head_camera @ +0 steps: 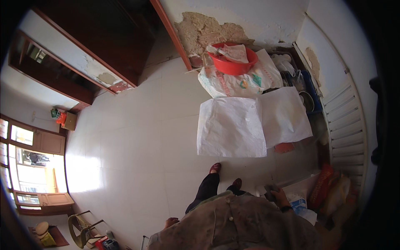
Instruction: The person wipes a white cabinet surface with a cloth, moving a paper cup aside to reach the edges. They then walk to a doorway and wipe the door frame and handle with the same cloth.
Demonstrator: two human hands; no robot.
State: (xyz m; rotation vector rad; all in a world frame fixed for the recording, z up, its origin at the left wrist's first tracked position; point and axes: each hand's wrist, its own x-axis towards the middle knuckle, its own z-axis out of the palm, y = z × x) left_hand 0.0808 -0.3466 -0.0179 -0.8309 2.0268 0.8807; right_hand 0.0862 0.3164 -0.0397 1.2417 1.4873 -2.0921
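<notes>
My right hand (279,197), at the lower right of the head view, is closed around a small dark object (271,191) whose kind I cannot tell. A dark band circles that wrist. At the left edge of my brown jacket, my left hand (171,222) hangs low, partly hidden by the jacket; its fingers are too small to judge. Beyond my feet a white sheet (231,126) lies flat, beside a second white sheet (285,115). Behind them is a printed white woven sack (243,82), with a red plastic basin (235,67) holding paper or packaging.
A blue crate (315,93) with a metal pot and bags stands by the right wall. Red and white bags (322,187) lie near my right hand. A chair (82,229) stands at lower left, and a cardboard box (70,122) by the far left wall.
</notes>
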